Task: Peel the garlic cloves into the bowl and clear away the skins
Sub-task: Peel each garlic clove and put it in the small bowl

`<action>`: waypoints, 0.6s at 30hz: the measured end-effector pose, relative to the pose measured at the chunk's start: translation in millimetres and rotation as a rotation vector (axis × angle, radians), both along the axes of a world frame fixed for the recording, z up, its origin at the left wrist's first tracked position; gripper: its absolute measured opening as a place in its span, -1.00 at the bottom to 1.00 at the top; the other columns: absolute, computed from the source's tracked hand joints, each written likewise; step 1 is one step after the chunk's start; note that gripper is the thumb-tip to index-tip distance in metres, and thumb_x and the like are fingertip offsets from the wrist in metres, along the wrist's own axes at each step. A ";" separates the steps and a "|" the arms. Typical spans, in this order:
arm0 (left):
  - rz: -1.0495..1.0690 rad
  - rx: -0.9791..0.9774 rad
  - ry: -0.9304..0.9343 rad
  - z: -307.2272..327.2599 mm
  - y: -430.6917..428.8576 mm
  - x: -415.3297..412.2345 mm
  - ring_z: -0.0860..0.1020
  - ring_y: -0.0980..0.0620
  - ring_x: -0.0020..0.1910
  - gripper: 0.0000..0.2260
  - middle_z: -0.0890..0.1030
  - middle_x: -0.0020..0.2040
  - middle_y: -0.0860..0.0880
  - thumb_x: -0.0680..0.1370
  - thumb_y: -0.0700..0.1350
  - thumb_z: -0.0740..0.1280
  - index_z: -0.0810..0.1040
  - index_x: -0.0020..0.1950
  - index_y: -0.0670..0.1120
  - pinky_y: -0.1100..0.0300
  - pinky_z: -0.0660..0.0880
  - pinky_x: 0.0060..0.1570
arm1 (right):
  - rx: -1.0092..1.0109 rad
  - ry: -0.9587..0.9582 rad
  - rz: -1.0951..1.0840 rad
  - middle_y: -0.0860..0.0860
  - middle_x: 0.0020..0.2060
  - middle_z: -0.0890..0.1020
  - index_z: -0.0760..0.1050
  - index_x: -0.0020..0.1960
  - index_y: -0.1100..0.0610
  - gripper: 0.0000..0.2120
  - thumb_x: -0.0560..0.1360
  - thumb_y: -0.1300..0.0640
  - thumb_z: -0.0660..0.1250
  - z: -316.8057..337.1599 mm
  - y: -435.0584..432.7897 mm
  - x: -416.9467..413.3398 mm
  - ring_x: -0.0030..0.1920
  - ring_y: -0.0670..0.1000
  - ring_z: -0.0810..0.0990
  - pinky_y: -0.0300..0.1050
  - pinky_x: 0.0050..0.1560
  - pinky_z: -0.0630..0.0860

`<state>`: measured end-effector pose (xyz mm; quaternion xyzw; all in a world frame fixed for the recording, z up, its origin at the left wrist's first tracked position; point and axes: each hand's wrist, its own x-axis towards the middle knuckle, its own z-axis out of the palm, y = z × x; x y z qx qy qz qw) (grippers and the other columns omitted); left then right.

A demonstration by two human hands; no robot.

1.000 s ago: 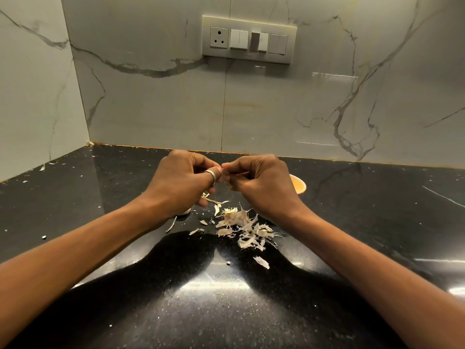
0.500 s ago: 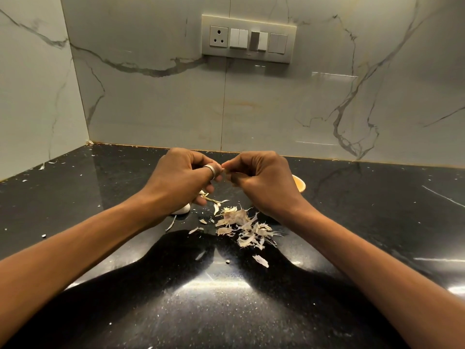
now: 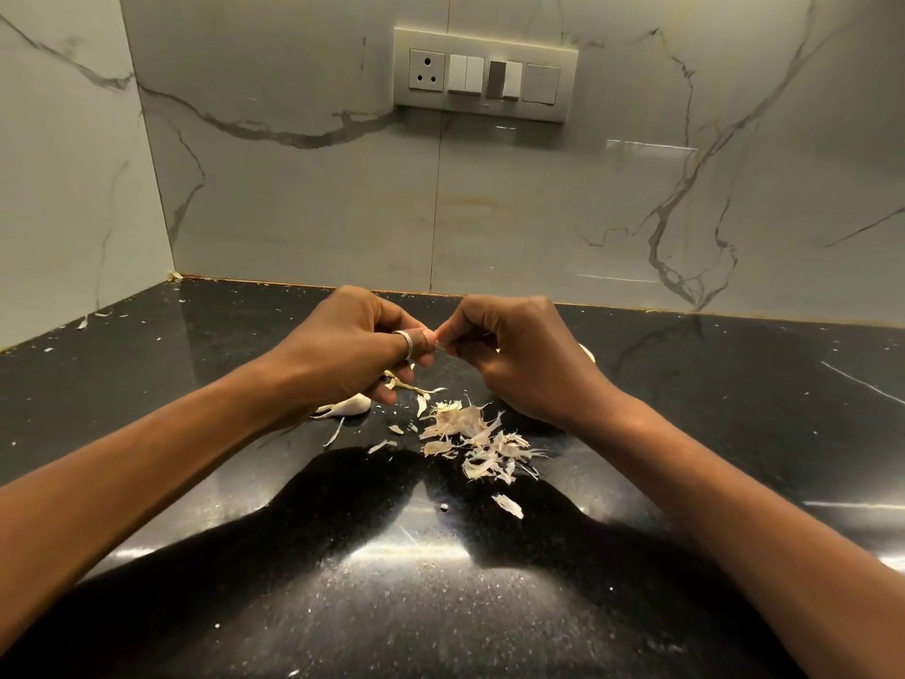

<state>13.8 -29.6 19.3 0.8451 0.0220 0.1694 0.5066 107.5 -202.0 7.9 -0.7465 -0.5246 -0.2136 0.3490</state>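
Head view: a clove, mostly hidden, is pinched between the curled fingers of the left hand and right hand, above the tabletop. Peeling looks under way. Next, the skin must come free and the clove go into the bowl behind the right hand. Skins lie heaped just below, and another clove sits under the left hand.

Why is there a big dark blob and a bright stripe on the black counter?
Head view: the dark blob is likely the person's shadow or reflection on the glossy countertop; the bright stripe is glare; the wide lens stretches the forearms.
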 end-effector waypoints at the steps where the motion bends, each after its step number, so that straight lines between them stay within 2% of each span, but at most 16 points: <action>1: 0.003 0.010 0.002 -0.3 -0.1 0.5 0.59 0.17 -0.37 -0.91 0.71 -0.19 -0.08 0.60 -0.20 0.38 0.68 -0.04 -0.17 0.25 0.55 -0.45 | -0.003 -0.007 0.007 0.03 -0.16 0.73 0.69 -0.02 0.19 -0.84 0.48 0.39 0.47 0.1 -0.2 -0.3 -0.14 -0.06 0.70 0.02 -0.11 0.63; 6: 0.013 0.058 0.000 -3.0 1.3 1.7 0.61 0.14 -0.36 -0.89 0.68 -0.26 -0.03 0.61 -0.20 0.36 0.66 -0.06 -0.19 0.24 0.56 -0.45 | -0.022 -0.027 0.030 0.03 -0.14 0.73 0.68 -0.01 0.20 -0.81 0.46 0.43 0.47 1.0 0.4 -2.0 -0.12 -0.11 0.70 -0.08 -0.09 0.64; 10: 0.016 0.085 -0.006 -3.3 2.4 2.5 0.61 0.11 -0.34 -0.87 0.68 -0.21 -0.12 0.61 -0.19 0.36 0.66 -0.07 -0.20 0.21 0.58 -0.43 | -0.030 -0.019 0.039 0.02 -0.15 0.72 0.67 0.01 0.19 -0.80 0.47 0.43 0.46 0.7 0.6 -3.1 -0.12 -0.11 0.69 -0.13 -0.07 0.63; 18: 0.007 0.091 -0.052 -6.1 4.5 4.1 0.62 0.06 -0.32 -0.88 0.65 -0.20 -0.16 0.60 -0.20 0.36 0.64 -0.08 -0.20 0.16 0.62 -0.39 | -0.076 0.075 0.004 0.03 -0.01 0.71 0.48 0.31 0.18 -0.65 0.56 0.36 0.38 2.5 3.7 -6.4 0.02 -0.08 0.68 -0.18 0.07 0.61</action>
